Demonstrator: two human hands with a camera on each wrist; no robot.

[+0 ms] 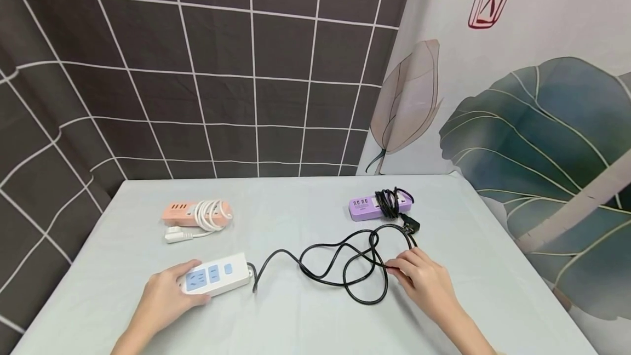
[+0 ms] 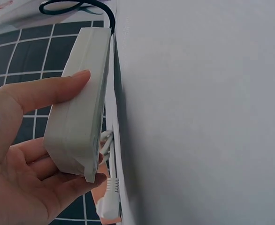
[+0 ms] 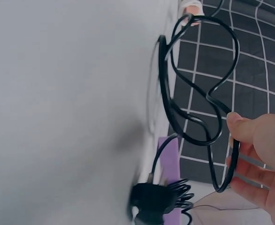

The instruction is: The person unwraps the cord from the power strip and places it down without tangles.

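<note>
My left hand (image 1: 165,296) grips the left end of a white power strip (image 1: 217,274) with blue sockets; in the left wrist view the thumb lies along one side and the fingers curl round the other. A black cord (image 1: 320,278) runs from the strip's right end into loose, crossing loops on the table. Over at those loops, my right hand (image 1: 428,281) pinches the cord between thumb and fingers, as the right wrist view also shows. The cord's black plug (image 3: 151,201) lies beyond that hand, in front of the purple power strip.
At the back left sits an orange power strip (image 1: 177,214) wrapped in its white cord, its white plug (image 1: 178,234) in front. A purple power strip (image 1: 366,208) with a bundled black cord lies at the back right. Gridded dark cloth hangs behind the white table (image 1: 291,201).
</note>
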